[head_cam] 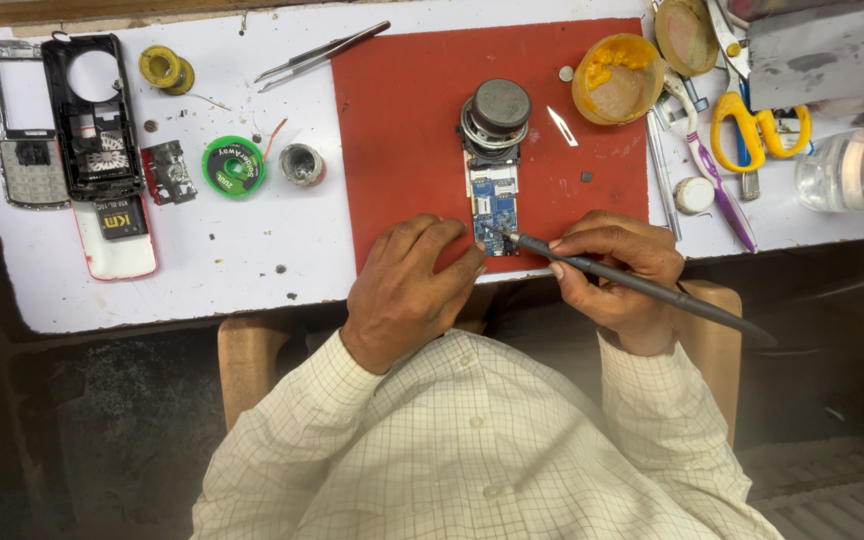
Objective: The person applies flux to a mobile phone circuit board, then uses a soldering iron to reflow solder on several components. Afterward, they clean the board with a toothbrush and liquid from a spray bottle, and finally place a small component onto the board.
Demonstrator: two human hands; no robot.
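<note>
A person in a checked shirt (472, 450) bent over a white tabletop (252, 255), both hands working at the near edge of a red mat (402, 120). The left hand (407, 290) lay palm-down, its fingers (452, 262) pressed together against the lower end of a blue circuit board (493, 205), steadying it. The right hand (617, 270) had its fingers (577, 262) pinching a dark soldering iron (642, 285) like a pen, its tip touching the board's near end. The step in hand appeared to be soldering work on the board; the next move would likely call for a steady tip and a still board. A round speaker (497, 112) sat at the board's far end. Beyond it stood an open tub of yellow paste (617, 78), a small blade (562, 125), yellow-handled scissors (752, 125) and a toothbrush (707, 160). To the left lay a green wick spool (233, 166), a solder reel (165, 69), tweezers (322, 52) and phone casing parts (72, 130). Nothing crowded the board itself.
</note>
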